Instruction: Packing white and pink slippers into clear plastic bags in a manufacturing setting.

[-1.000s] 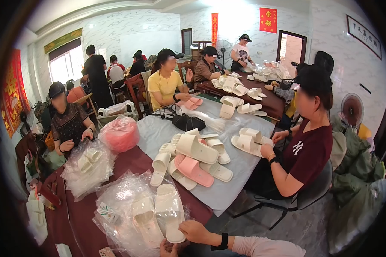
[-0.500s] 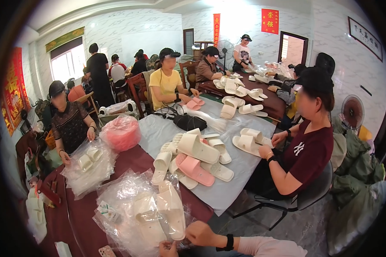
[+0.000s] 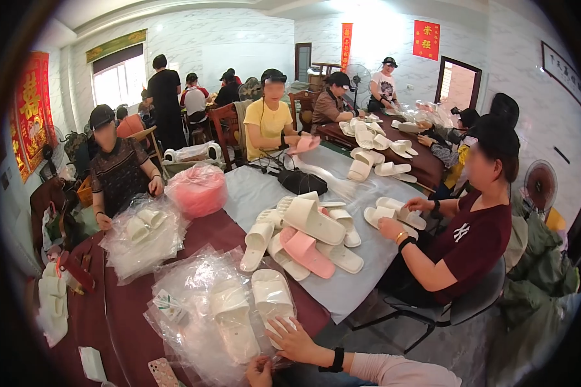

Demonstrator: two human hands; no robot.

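Note:
A pair of cream slippers lies by my hands on a stack of clear plastic bags [image 3: 190,322]; film shows around them. My right hand [image 3: 295,342] rests open, fingers spread, over the heel of the right slipper [image 3: 273,298]. Just below the heel of the left slipper [image 3: 232,316], my left hand [image 3: 259,373] has its fingers closed at the bag's lower edge; part of it is cut off by the frame. Whether both slippers are fully inside one bag is hard to tell through the shine. A small printed card [image 3: 169,306] shows under the film on the left.
Cream and pink slippers [image 3: 310,251] are heaped ahead on a grey sheet [image 3: 368,284]. Left stand a pink plastic-wrapped bundle [image 3: 197,189] and a co-worker's bagged slippers [image 3: 145,226]. A phone [image 3: 161,373] lies near the edge. A co-worker in maroon [image 3: 461,251] handles slippers at right.
My right hand has gone from curled beside the right slipper to flat and spread on its heel. The left hand stays low by the bag. The whole view has shifted slightly.

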